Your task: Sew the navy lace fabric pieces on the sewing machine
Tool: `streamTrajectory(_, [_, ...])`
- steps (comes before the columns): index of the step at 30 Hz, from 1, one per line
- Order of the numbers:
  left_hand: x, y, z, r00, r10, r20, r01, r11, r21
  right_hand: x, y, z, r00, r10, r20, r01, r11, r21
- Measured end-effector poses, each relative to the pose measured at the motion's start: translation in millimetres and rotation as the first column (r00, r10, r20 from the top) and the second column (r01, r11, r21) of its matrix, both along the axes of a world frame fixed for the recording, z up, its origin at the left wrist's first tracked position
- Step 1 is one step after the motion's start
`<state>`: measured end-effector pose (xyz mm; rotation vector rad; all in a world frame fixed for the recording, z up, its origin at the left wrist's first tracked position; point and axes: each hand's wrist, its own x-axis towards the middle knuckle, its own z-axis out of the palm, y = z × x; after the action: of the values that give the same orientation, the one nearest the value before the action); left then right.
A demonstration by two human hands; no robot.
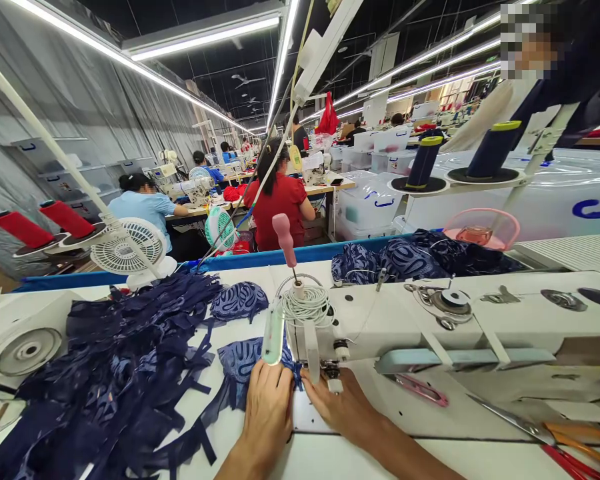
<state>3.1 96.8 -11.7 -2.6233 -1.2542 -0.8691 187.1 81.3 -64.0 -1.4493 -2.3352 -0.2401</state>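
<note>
At the sewing machine (375, 320), a navy lace bra cup (243, 363) lies on the bed, with its right edge by the presser foot (330, 369). My left hand (269, 400) is closed on the cup's near edge, fingers bunched, left of the needle area. From the right, my right hand (341, 403) pinches the fabric edge close to the foot; its fingertips are partly hidden by the machine head. Another lace cup (239, 301) rests just behind. A pink-handled screwdriver (284, 240) stands upright on the machine head beside a coil of pale cord (307, 305).
Navy fabric pieces (115, 373) heap at left; more lace cups (410, 257) pile behind the machine. Scissors (517, 420) and a pink thread snipper (423, 390) lie at right. A white fan (127, 247), thread cones (495, 150) and co-workers (280, 207) are beyond.
</note>
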Motion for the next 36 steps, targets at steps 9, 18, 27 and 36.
streamTrajectory(9, [3.1, 8.6, -3.7, 0.997, -0.078, -0.013, 0.079, 0.996, 0.031, 3.7, -0.5, 33.7, 0.952, -0.087, -0.295, 0.063, 0.994, -0.091])
streamTrajectory(18, [2.6, 12.8, -9.0, 0.990, -0.140, 0.030, 0.138, 0.989, 0.052, 2.6, -4.8, 46.0, 0.918, -0.097, -0.384, 0.066, 0.993, -0.094])
streamTrajectory(27, [5.8, 7.2, 4.6, 0.989, -0.125, 0.075, 0.126, 0.992, -0.013, 9.2, -8.8, 52.0, 0.981, 0.004, -0.196, -0.006, 1.000, -0.010])
streamTrajectory(36, [0.2, 13.1, 3.3, 0.981, -0.117, 0.153, 0.151, 0.960, -0.237, 25.9, -20.4, 60.5, 0.989, 0.143, -0.046, -0.141, 0.989, 0.043])
